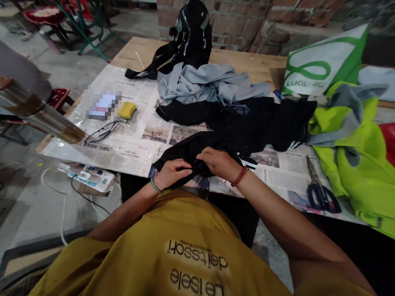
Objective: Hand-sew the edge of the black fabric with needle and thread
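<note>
A black garment (249, 124) with white stripes at one end lies bunched across the newspaper-covered table (126, 150). Close to the near edge, my left hand (173, 172) is closed on a fold of it, thumb and fingers pressed together. Just to the right, my right hand (219, 164) pinches the same cloth from above. Whether something small sits between the right fingertips I cannot tell. Past the garment lies a crumpled grey cloth (212, 83). Dark-handled scissors (319, 192) rest on the newspaper to the right of my right forearm.
Left on the table are glasses (100, 132), a yellow sponge-like block (127, 110), a blurred-out phone (104, 104) and a metal-and-glass bottle (34, 109). A black bag (193, 35) stands behind. Yellow-green clothing (359, 155) and a white-green bag (325, 62) occupy the right.
</note>
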Available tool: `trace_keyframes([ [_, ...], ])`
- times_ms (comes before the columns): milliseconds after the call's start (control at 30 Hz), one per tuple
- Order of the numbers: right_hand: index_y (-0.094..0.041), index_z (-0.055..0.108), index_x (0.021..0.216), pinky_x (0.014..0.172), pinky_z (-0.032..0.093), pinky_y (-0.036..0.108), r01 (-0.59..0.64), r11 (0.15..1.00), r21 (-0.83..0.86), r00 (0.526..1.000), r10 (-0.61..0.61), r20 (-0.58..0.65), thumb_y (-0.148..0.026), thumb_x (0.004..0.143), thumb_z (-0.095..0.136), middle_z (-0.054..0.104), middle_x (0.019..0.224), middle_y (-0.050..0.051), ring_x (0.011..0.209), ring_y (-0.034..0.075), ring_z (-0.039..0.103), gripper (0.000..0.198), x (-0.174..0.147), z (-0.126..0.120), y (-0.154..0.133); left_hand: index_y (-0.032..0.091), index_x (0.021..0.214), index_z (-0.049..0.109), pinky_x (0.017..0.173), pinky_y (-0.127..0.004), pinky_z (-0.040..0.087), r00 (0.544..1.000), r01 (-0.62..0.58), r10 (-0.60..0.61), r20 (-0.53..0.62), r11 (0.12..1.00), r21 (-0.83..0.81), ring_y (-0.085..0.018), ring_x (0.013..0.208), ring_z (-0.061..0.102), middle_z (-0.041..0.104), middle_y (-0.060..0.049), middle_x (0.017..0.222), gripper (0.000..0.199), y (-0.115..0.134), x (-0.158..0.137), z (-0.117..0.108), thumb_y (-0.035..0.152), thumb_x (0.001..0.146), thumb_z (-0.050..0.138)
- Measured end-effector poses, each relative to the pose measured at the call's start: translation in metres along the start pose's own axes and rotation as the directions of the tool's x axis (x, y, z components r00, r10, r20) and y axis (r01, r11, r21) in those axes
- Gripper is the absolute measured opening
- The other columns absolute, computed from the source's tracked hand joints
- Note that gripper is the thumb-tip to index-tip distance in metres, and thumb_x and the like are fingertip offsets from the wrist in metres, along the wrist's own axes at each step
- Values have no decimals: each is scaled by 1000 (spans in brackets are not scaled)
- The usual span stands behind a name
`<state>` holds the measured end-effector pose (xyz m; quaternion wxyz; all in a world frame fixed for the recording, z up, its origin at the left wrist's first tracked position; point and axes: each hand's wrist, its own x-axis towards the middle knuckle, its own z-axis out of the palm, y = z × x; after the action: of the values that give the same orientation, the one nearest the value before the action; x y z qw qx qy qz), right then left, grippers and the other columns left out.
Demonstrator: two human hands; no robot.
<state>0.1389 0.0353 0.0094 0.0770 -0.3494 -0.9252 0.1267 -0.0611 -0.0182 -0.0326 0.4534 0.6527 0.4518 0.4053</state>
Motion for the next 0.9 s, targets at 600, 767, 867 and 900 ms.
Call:
trace_keyframes([
  [600,-22,65,99,73,46,24,144,946,289,987,-115,-114,-7,84,38,63,95,6,86,12,59,34,-9,10,-3,15,80,69,64,-23,44,1000,-21,21,13,1000,3,-10,67,56,63,-2,74,11,-1,0,-1,23,75,63],
  [767,-20,64,93,65,48,24,-31,739,673,985,137,-105,-18,82,48,64,80,2,68,10,60,20,-8,10,-6,16,81,69,66,-23,45,996,-64,62,58,997,46,-10,69,57,64,-2,75,10,0,0,-2,22,77,61],
  [867,-18,59,100,56,48,22,-171,477,862,961,274,39,-21,75,56,64,73,-2,54,8,58,25,-5,6,-10,17,82,69,67,-23,45,991,-109,103,87,992,68,-10,71,58,64,-2,77,10,0,-1,-2,21,78,60],
  [900,-18,57,102,53,46,21,-207,404,891,952,295,87,-21,72,59,64,71,-2,52,8,57,30,-4,4,-12,17,83,69,68,-23,45,988,-125,118,96,989,73,-10,71,58,64,-2,77,11,0,-1,-2,22,78,60],
])
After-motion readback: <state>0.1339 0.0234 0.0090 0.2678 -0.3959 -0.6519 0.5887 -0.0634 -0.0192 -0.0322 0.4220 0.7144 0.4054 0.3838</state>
